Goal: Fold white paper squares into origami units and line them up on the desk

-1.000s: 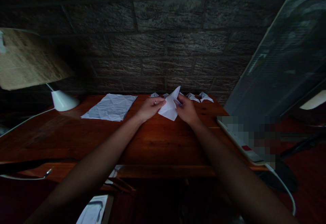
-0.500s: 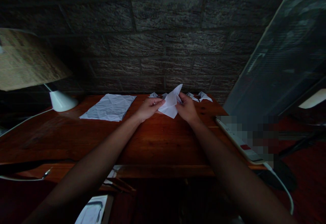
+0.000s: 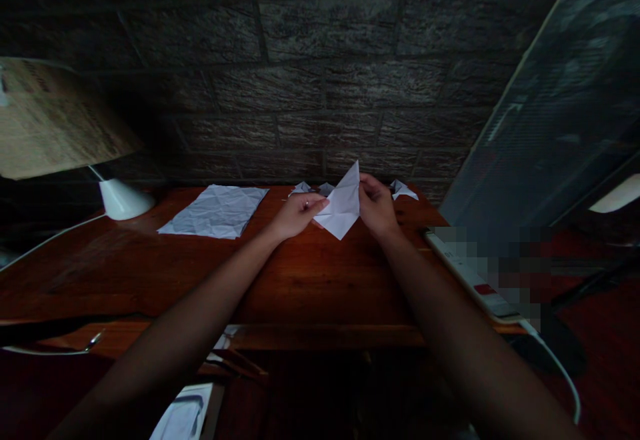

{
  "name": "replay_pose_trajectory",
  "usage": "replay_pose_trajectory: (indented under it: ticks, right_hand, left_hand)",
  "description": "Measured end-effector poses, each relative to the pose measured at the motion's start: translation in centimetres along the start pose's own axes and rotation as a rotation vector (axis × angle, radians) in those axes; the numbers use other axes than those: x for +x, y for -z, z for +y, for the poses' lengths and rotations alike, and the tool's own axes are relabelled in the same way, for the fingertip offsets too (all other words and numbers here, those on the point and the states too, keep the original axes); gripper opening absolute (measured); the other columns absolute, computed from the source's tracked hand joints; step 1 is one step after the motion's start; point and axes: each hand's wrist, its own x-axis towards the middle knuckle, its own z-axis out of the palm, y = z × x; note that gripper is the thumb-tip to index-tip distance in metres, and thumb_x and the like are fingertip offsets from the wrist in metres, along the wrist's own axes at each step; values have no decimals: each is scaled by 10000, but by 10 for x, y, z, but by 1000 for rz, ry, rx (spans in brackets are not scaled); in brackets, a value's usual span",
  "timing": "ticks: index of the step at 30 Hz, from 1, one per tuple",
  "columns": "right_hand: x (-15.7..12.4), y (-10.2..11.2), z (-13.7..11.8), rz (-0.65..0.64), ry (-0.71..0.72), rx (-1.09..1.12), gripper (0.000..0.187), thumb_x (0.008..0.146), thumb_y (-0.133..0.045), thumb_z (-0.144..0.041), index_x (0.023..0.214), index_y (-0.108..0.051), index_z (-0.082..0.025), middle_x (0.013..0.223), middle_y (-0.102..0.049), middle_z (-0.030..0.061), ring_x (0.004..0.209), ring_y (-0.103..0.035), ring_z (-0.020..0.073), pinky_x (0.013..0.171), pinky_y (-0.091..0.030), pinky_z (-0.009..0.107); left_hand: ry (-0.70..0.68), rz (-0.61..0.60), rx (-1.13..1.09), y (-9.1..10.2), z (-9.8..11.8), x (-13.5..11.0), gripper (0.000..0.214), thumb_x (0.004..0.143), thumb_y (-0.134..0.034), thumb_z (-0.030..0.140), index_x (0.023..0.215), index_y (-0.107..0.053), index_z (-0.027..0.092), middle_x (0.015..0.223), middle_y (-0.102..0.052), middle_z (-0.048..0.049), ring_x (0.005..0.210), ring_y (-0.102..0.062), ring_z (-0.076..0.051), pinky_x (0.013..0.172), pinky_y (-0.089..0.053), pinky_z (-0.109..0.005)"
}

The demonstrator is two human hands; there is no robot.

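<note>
A white folded paper piece point(image 3: 344, 205), diamond-shaped with a point up, is held over the far middle of the wooden desk point(image 3: 300, 280). My left hand point(image 3: 299, 215), with a ring on one finger, pinches its left corner. My right hand point(image 3: 376, 207) grips its right edge, fingers closed near the upper point. Both hands are closed on the paper.
A creased white sheet point(image 3: 215, 210) lies flat at the desk's back left. Small folded paper pieces point(image 3: 403, 190) sit along the back edge by the brick wall. A white lamp base point(image 3: 126, 199) stands far left, and a power strip point(image 3: 475, 273) lies at the right edge.
The folded paper has been raised and turned more upright, its tip now higher. My right hand has slid up along the right edge; my left hand has stayed nearly in place.
</note>
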Motion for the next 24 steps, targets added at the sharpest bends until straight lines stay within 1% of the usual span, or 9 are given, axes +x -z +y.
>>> replay_pose_trajectory:
  ticks: [7, 11, 13, 15, 18, 20, 21, 22, 24]
  right_hand:
    - [0, -1, 1, 11, -22, -5, 280, 885, -558, -468, 1004, -675, -243, 841, -717, 27, 766, -670, 194, 675, -557, 332]
    - [0, -3, -3, 70, -100, -12, 412, 893, -522, -588, 816, -661, -208, 787, -684, 49, 782, -650, 204, 684, -547, 334]
    - [-1, -4, -6, 75, -128, -16, 485, 892, -492, -642, 758, -641, -201, 803, -681, 67, 804, -649, 215, 725, -550, 354]
    - [-2, -5, -8, 55, -123, -22, 491, 887, -490, -662, 805, -645, -203, 868, -689, 78, 851, -653, 225, 775, -552, 371]
    - [-4, -8, -7, -8, -92, -22, 468, 842, -587, -636, 1073, -607, -229, 986, -688, 78, 899, -659, 232, 763, -560, 366]
    - [-4, -10, -4, -29, -61, -28, 604, 782, -687, -598, 1243, -493, -260, 1027, -675, 73, 880, -662, 223, 704, -562, 343]
    - [-5, -11, -3, -20, -39, -40, 675, 754, -727, -576, 1285, -442, -272, 1033, -668, 69, 868, -661, 216, 681, -558, 329]
    - [-5, -11, -2, 4, -12, -57, 706, 734, -754, -556, 1292, -421, -279, 1032, -660, 64, 865, -656, 208, 672, -551, 318]
    - [-4, -12, -1, 61, 42, -97, 616, 721, -775, -528, 1195, -479, -268, 1015, -650, 52, 870, -641, 193, 685, -535, 304]
  left_hand:
    - [3, 50, -16, -2, -2, 1, 185, 799, -700, 362, 743, -713, 186, 660, -652, -17, 611, -568, -148, 574, -465, -261]
    - [31, 83, -43, 0, -5, 2, 207, 798, -708, 377, 764, -711, 174, 666, -644, -17, 569, -563, -133, 542, -485, -264]
    - [33, 98, -60, 0, -7, 2, 218, 798, -711, 386, 773, -711, 169, 674, -632, -17, 578, -564, -131, 551, -511, -273]
    - [31, 114, -72, 1, -9, 2, 220, 799, -715, 385, 771, -707, 167, 680, -620, -17, 589, -558, -126, 564, -530, -279]
    - [35, 132, -81, 2, -10, 2, 211, 800, -717, 373, 776, -702, 164, 686, -617, -21, 601, -556, -123, 570, -542, -278]
    - [28, 136, -80, 2, -11, 3, 206, 803, -712, 363, 800, -700, 158, 697, -622, -25, 623, -569, -128, 582, -551, -278]
    - [20, 144, -78, 2, -11, 3, 208, 806, -706, 362, 811, -697, 154, 695, -621, -23, 630, -572, -130, 587, -555, -277]
    - [9, 158, -75, 2, -11, 3, 212, 810, -698, 363, 819, -693, 151, 687, -617, -19, 631, -573, -130, 588, -557, -275]
    - [-17, 186, -52, 2, -11, 3, 220, 818, -681, 369, 829, -683, 149, 660, -602, -6, 613, -562, -125, 576, -553, -262]
